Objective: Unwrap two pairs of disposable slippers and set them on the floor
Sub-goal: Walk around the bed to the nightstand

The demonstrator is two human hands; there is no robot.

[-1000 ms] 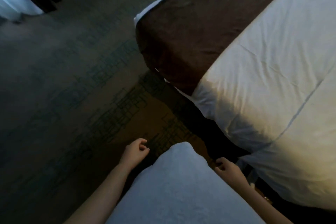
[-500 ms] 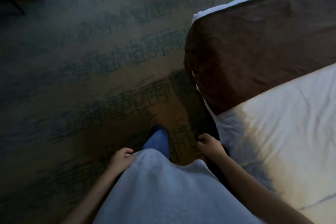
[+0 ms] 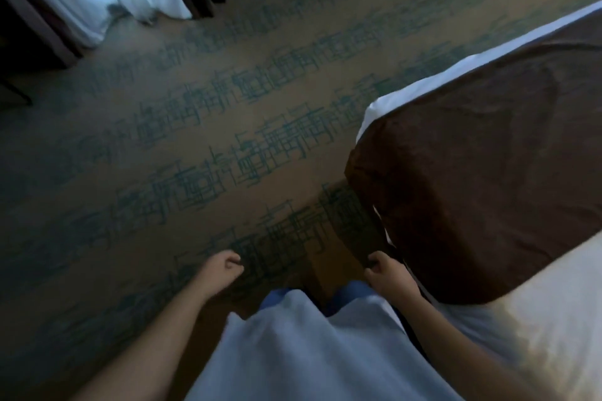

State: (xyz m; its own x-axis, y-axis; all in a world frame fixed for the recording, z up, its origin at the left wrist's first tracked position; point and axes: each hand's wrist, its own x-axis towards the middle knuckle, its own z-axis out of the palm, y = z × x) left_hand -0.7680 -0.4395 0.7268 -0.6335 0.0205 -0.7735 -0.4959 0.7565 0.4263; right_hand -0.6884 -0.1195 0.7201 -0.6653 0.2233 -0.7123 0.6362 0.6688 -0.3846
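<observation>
Hanging over the patterned carpet (image 3: 195, 140), the left hand (image 3: 224, 268) and right hand (image 3: 387, 277) curl loosely, holding nothing, the right beside the brown bed runner (image 3: 472, 189); the slippers' whereabouts cannot be told.

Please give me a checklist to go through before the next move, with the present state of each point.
1. Left hand free: ok, loosely curled, holds nothing.
2. Right hand free: ok, loosely curled, holds nothing.
3. Slippers in view: not ok, none visible.
4. Wrapping removed: cannot tell, no slippers seen.
5. Right hand apart from the brown bed runner: cannot tell, they sit close together.
</observation>
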